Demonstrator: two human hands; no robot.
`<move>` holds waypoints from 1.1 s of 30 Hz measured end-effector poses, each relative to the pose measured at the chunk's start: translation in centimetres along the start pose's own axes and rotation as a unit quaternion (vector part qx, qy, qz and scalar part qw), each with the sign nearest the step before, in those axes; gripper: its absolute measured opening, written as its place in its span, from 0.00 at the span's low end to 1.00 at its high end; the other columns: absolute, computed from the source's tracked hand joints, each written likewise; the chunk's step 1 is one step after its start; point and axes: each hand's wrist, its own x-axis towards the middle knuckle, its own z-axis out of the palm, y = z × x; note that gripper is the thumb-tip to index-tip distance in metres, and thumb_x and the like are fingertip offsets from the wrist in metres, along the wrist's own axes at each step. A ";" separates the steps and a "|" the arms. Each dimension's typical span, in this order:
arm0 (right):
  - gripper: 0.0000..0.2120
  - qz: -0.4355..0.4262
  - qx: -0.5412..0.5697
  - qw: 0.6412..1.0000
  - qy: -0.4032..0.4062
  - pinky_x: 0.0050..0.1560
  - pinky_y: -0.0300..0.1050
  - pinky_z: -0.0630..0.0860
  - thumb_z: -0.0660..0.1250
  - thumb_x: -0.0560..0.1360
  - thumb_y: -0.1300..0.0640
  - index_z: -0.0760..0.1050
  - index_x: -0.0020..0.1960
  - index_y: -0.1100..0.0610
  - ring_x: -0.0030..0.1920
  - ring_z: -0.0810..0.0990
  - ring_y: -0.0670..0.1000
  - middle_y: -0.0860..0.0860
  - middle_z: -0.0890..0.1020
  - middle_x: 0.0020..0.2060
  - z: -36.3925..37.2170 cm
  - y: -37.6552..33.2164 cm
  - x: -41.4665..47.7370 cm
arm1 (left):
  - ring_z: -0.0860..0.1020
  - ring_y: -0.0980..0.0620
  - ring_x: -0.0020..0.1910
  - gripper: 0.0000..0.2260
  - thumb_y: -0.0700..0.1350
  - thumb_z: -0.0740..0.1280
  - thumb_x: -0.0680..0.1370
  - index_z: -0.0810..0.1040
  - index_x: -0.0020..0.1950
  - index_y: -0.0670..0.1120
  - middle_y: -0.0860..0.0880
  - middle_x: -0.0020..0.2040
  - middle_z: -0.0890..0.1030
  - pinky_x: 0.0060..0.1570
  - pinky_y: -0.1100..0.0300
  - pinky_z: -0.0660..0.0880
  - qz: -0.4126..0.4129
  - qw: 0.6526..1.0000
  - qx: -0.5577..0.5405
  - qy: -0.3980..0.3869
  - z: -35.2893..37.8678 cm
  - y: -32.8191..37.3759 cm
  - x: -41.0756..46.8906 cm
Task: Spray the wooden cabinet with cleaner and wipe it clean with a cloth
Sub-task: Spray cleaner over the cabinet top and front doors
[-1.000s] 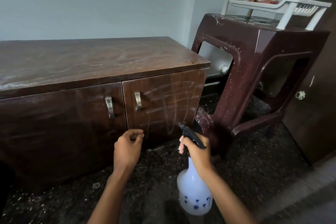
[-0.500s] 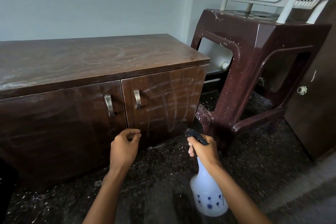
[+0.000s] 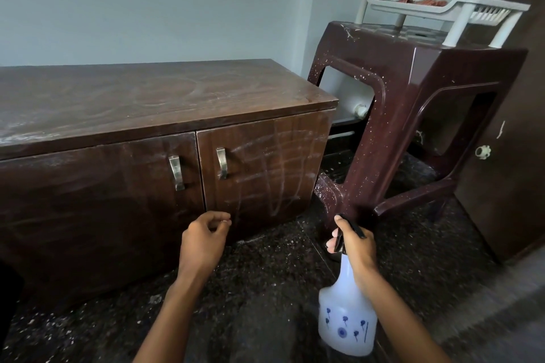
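Right now the right hand is wrapped round the neck of the spray bottle. Its fingers are on the trigger, the white body hangs below the fist and the black nozzle head pokes out above it. That nozzle seems to aim up and to the left of the hand, toward the cabinet. The cabinet's right door stands ahead and left of the hand, streaked with pale smears. The cabinet's long front runs off leftward from there, so I reckon this hand suits the right door and must swing left for the rest. The left hand hovers nearer the cabinet, just before the foot of that door, fingers curled toward the thumb with nothing visible in them. Neither hand has a cloth. Something reddish lies in the white rack on the maroon bench, up beyond the right hand, too small to tell.
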 end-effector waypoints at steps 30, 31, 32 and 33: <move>0.13 -0.243 -0.098 0.923 -0.283 0.43 0.52 0.77 0.66 0.67 0.48 0.74 0.29 0.56 0.30 0.79 0.51 0.54 0.80 0.27 13.5 -4.9 -11.6 | 0.80 0.54 0.45 0.07 0.42 0.63 0.79 0.80 0.54 0.48 0.50 0.50 0.83 0.41 0.60 0.76 -0.034 0.995 0.001 0.097 -4.8 -1.4 -1.2; 0.14 -0.248 -0.107 0.920 -0.286 0.42 0.53 0.77 0.66 0.67 0.48 0.74 0.29 0.56 0.29 0.78 0.51 0.54 0.80 0.26 13.9 -4.7 -12.0 | 0.79 0.54 0.44 0.08 0.42 0.63 0.79 0.80 0.55 0.48 0.50 0.50 0.83 0.39 0.61 0.75 -0.036 0.994 0.002 0.103 -5.1 -1.6 -1.3; 0.15 -0.248 -0.112 0.919 -0.284 0.42 0.54 0.77 0.65 0.68 0.48 0.74 0.28 0.57 0.28 0.78 0.51 0.54 0.79 0.25 14.1 -4.5 -12.2 | 0.79 0.54 0.44 0.08 0.42 0.63 0.79 0.80 0.55 0.48 0.50 0.50 0.83 0.39 0.61 0.75 -0.037 0.994 0.003 0.106 -5.3 -1.6 -1.4; 0.16 -0.246 -0.112 0.921 -0.281 0.41 0.55 0.77 0.65 0.68 0.48 0.74 0.28 0.58 0.27 0.78 0.51 0.55 0.79 0.24 14.3 -4.4 -12.3 | 0.80 0.54 0.45 0.08 0.42 0.63 0.79 0.80 0.55 0.48 0.50 0.50 0.83 0.40 0.60 0.75 -0.037 0.993 0.005 0.108 -5.7 -1.6 -1.5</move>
